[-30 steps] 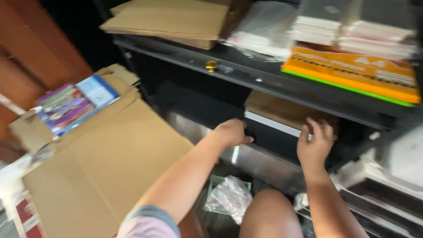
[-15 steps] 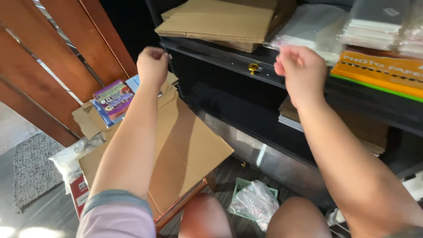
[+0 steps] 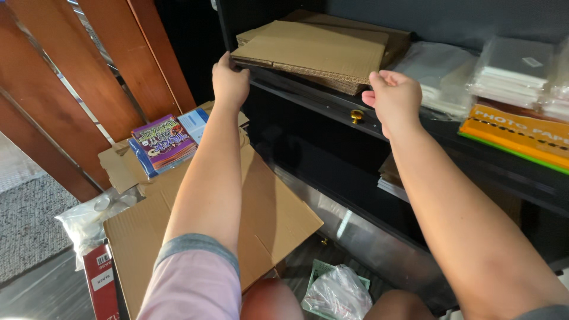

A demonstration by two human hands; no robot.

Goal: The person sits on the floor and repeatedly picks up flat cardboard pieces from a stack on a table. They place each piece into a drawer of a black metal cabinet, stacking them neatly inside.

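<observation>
Both arms up at the flattened cardboard stack (image 3: 320, 50) on the black shelf (image 3: 332, 101). Left hand (image 3: 230, 83) curled around stack's left near corner. Right hand (image 3: 394, 98) at right near edge, fingers (image 3: 379, 80) half-bent, touching; grip unclear. Orange paper pack (image 3: 515, 136) farther right.

Both arms are bare below short sleeves, the left one pink with a grey cuff.

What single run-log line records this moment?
left hand: gripping flattened cardboard stack | right hand: gripping stack's front edge | stack: on black shelf
</observation>
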